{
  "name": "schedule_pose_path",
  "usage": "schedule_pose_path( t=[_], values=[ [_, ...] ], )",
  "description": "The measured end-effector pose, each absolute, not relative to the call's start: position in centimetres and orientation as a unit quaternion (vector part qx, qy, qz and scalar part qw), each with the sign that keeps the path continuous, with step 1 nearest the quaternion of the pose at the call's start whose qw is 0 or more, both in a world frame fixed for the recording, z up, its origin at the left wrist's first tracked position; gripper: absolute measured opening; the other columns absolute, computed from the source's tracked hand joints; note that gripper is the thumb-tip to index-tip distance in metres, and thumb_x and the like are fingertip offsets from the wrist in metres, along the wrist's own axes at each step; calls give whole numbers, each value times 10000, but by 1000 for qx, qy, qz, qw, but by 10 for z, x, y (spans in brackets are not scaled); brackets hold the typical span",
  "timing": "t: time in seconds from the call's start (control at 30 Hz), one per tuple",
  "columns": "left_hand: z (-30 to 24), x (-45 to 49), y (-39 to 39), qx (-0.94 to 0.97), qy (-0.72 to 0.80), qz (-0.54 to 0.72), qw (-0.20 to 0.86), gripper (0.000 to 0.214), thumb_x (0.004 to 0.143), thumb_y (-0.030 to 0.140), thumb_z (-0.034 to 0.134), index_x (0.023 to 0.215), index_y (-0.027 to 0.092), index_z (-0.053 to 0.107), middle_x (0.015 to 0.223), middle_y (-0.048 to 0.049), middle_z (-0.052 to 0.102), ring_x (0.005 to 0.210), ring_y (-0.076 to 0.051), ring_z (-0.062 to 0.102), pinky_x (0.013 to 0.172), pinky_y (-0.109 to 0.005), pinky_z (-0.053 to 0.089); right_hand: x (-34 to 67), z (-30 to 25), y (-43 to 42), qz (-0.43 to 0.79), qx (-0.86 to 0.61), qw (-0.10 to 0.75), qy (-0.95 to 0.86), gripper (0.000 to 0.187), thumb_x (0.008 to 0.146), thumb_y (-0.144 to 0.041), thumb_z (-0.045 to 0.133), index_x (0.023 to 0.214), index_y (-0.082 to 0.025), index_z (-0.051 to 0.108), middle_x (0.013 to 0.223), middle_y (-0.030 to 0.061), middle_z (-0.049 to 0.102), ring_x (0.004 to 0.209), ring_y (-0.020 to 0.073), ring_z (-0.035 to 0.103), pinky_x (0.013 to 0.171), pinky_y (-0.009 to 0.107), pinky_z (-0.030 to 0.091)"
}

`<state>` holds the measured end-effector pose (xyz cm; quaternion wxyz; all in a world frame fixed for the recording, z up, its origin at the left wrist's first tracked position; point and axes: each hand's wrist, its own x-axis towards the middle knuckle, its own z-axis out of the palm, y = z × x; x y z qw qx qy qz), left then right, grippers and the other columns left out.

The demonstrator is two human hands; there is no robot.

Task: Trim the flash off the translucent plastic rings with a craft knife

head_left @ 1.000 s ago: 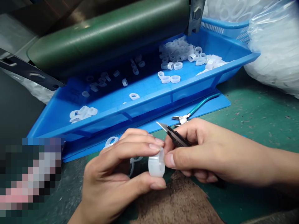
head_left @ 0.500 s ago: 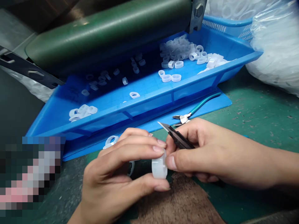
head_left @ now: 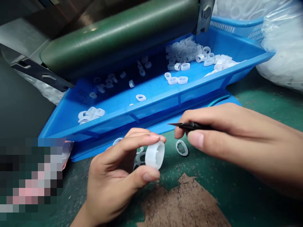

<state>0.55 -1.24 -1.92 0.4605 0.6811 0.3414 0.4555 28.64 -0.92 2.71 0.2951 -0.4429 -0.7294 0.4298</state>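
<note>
Fingers of the left hand have a translucent white plastic ring pinched, fingertips on top and thumb underneath, so it's up in the air over the green bench with its open side turned towards the right. The right hand is wrapped around a black craft knife, thumb pressed in along the handle, and the blade points left, near the ring but not touching it. Below that blade there's a thin oval hoop lying on the bench, and a few more hoops sit behind the left hand, partly hidden by it. Past the hands is a big blue tray with loads of white rings, heaped thickest at the far right. Also around: a teal handle poking out beyond the right hand, and a ragged brown board nearest the camera.
</note>
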Motion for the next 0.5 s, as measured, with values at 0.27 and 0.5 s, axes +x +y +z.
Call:
schedule_pose_path(
  t=[0.27,0.5],
  values=[
    [-15,2,-13,689,333,447,462,359,1031,504,1011,1375,410,970,1203,-24,982,1108,-261,829,971,-358,705,295,9,-8,227,-318,226,-893,314,1224,-251,584,958,-242,752,1029,88,847,833,274,765,658,419,461],
    [-17,0,-13,691,330,436,474,377,1039,493,1003,1401,394,964,1169,-20,963,1110,-253,815,959,-344,686,298,11,-8,267,-301,200,-894,264,1237,-283,595,1041,-235,766,977,31,769,753,214,688,624,398,402]
  ],
)
